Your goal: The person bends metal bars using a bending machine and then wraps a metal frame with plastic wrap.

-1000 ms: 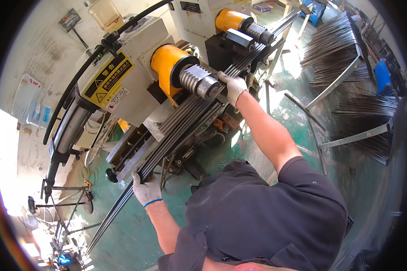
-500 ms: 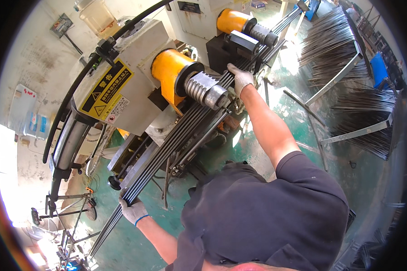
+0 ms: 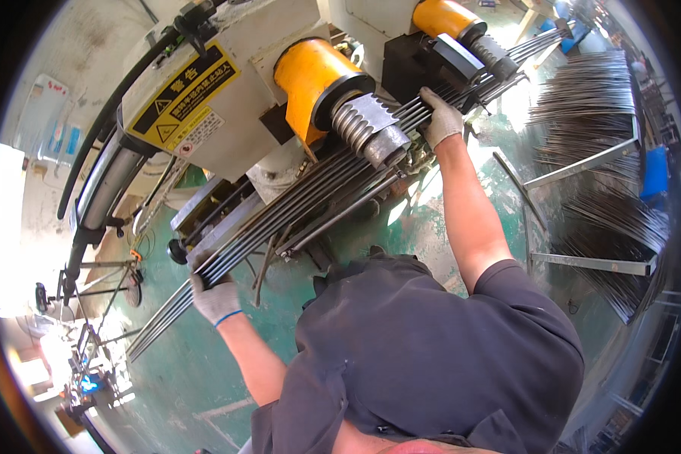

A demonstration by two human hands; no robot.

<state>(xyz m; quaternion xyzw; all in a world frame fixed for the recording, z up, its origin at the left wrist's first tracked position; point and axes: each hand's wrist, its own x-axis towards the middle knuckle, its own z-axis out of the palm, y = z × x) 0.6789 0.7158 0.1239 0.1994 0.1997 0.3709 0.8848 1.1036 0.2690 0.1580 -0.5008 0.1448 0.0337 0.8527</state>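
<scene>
Left hand (image 3: 217,300): fingers curled round metal rods (image 3: 295,206) spanning both hands. Right hand (image 3: 442,122): fingers touching rods, closure hidden. Uneven support could snag rods on the ribbed roller (image 3: 362,121) beside the right fingers.

On the near side of the rods (image 3: 276,209), between the left hand (image 3: 217,300) and the right hand (image 3: 442,121), room is open above the floor (image 3: 427,242), though a bar (image 3: 344,216) runs alongside. On the far side the machine (image 3: 242,117) blocks the way, and its ridged roller (image 3: 367,127) juts over the rods.
</scene>
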